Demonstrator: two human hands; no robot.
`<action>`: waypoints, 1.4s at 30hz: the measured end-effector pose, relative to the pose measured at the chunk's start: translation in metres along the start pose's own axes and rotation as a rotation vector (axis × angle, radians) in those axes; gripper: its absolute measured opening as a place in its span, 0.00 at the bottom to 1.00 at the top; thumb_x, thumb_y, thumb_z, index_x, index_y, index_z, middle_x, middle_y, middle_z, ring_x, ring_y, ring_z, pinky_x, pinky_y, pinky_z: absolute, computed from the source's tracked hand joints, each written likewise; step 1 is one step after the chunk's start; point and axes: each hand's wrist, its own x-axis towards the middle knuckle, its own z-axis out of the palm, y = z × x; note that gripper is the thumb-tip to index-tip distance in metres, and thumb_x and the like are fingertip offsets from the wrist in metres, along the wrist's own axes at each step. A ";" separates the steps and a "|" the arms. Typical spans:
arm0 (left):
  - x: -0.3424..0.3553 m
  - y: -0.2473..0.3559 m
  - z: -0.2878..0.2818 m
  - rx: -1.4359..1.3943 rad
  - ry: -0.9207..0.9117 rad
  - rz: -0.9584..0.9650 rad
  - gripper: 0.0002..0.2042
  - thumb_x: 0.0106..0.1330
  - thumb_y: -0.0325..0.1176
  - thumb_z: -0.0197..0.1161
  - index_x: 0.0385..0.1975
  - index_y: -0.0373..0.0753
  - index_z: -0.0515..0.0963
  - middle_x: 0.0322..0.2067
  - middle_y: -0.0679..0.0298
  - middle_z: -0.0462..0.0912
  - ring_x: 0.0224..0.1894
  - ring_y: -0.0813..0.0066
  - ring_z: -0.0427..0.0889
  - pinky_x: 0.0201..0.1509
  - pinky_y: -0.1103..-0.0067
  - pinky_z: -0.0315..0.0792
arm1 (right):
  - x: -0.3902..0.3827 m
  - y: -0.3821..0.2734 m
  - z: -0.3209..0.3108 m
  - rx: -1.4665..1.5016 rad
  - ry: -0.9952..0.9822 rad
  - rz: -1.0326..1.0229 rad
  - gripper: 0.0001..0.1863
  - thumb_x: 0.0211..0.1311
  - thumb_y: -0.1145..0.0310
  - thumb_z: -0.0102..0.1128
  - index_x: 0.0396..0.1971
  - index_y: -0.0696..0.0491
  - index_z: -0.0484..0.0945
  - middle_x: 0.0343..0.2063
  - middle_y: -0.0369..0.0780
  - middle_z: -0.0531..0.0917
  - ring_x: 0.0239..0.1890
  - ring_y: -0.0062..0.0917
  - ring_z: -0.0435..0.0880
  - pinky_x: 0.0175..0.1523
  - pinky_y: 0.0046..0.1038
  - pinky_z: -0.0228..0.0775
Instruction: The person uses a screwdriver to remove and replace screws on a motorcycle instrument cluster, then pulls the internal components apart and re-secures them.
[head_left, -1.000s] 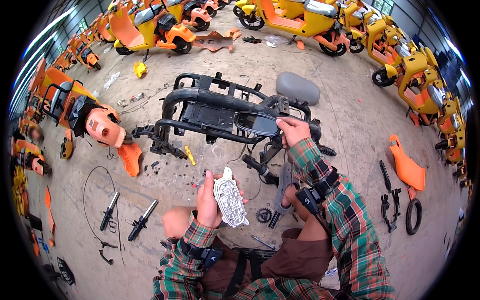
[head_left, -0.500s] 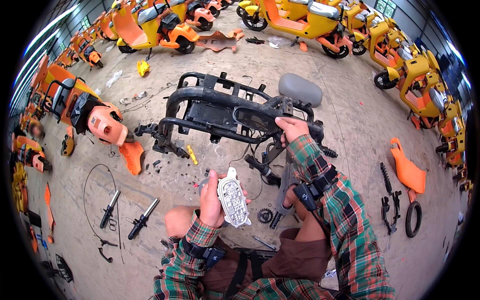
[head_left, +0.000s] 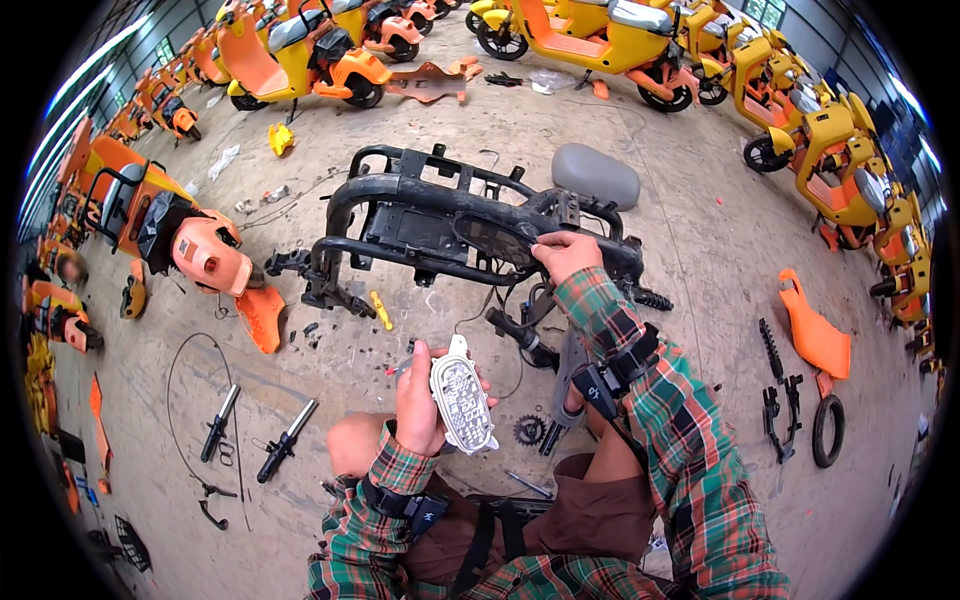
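Left hand (head_left: 418, 398) gripped around pale grey oblong plastic lamp unit (head_left: 462, 403), faceted clear lens facing up, held above knees. Right hand (head_left: 566, 255) fingers curled onto black tubular metal scooter frame (head_left: 440, 225), lying stripped on dusty concrete floor (head_left: 700, 250). Smooth grey rounded seat pad (head_left: 596, 175) behind frame. Small dark toothed sprocket (head_left: 528, 431) on floor just beside lamp unit. Glossy orange plastic panel (head_left: 813, 332) well apart, right.

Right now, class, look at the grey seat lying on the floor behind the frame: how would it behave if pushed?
The seat looks rounded and padded, so it would probably rock or slide, not roll far. It seems bulky yet fairly light. The rough concrete floor would likely drag on it.
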 end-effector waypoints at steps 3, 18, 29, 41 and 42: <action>0.000 -0.001 -0.001 0.002 0.001 0.004 0.30 0.74 0.59 0.40 0.43 0.33 0.72 0.31 0.53 0.79 0.33 0.58 0.84 0.34 0.60 0.84 | -0.001 -0.001 0.000 -0.076 0.010 -0.021 0.16 0.48 0.61 0.70 0.39 0.49 0.87 0.34 0.40 0.88 0.40 0.31 0.87 0.50 0.30 0.77; 0.000 0.001 0.002 0.025 -0.008 0.006 0.29 0.74 0.60 0.39 0.42 0.34 0.72 0.31 0.54 0.79 0.33 0.59 0.84 0.34 0.61 0.84 | -0.015 -0.018 0.000 -0.348 0.083 -0.061 0.16 0.50 0.58 0.67 0.39 0.47 0.85 0.36 0.40 0.88 0.44 0.36 0.85 0.53 0.34 0.75; 0.001 0.001 -0.005 -0.040 -0.034 0.011 0.29 0.75 0.57 0.38 0.44 0.31 0.68 0.31 0.51 0.79 0.33 0.60 0.85 0.35 0.62 0.85 | -0.018 -0.015 0.001 -0.388 0.064 -0.093 0.17 0.50 0.58 0.66 0.40 0.47 0.84 0.35 0.41 0.87 0.43 0.37 0.85 0.52 0.36 0.76; 0.008 0.001 -0.009 -0.055 0.002 -0.055 0.34 0.72 0.64 0.36 0.43 0.34 0.74 0.31 0.55 0.80 0.35 0.61 0.83 0.39 0.64 0.82 | -0.013 -0.006 -0.002 -0.325 0.160 -0.181 0.19 0.54 0.55 0.62 0.43 0.48 0.83 0.33 0.42 0.87 0.42 0.39 0.85 0.50 0.37 0.76; 0.008 0.001 -0.009 -0.074 0.007 -0.069 0.34 0.72 0.64 0.36 0.43 0.33 0.74 0.31 0.55 0.80 0.35 0.60 0.83 0.39 0.64 0.82 | -0.014 -0.009 -0.006 -0.306 0.173 -0.171 0.20 0.53 0.55 0.63 0.44 0.48 0.83 0.31 0.42 0.87 0.41 0.39 0.85 0.50 0.37 0.76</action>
